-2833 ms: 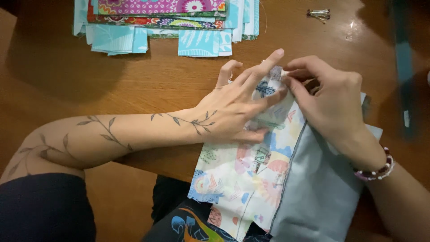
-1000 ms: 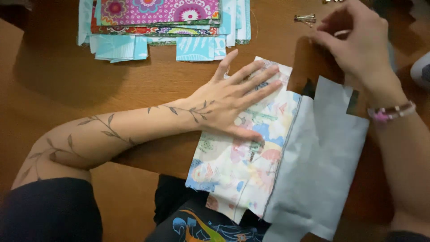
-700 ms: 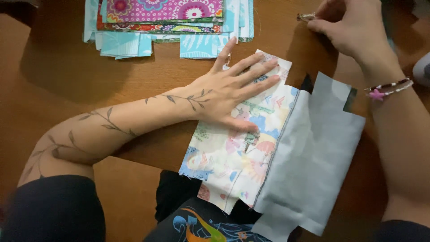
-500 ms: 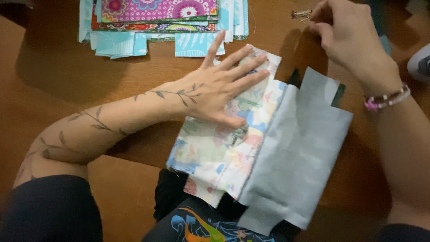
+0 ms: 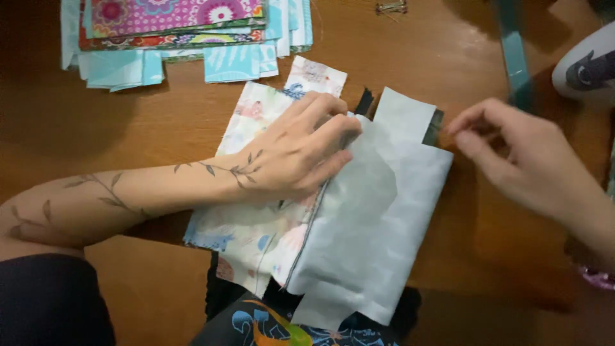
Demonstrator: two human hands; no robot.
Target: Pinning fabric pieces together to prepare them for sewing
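Note:
My left hand (image 5: 298,154) lies on a pale floral fabric piece (image 5: 246,224), its fingers curled down on the seam where that piece meets a grey-white fabric piece (image 5: 378,218). Both pieces hang over the front edge of the brown wooden table (image 5: 160,115). My right hand (image 5: 512,154) hovers just right of the grey-white piece's top corner, with thumb and fingertips pinched together. Whether something small sits between them is hidden. A dark lining edge (image 5: 433,127) shows at that corner.
A stack of patterned fabric pieces (image 5: 179,25), pink, teal and floral, lies at the back left. A small metal clip (image 5: 391,8) lies at the back edge. A teal ruler (image 5: 516,51) and a white object (image 5: 589,64) sit at the right.
My right hand reached up to the clips at the back and has come down to the grey-white piece's top corner. My left hand slid right onto the seam, fingers now curled.

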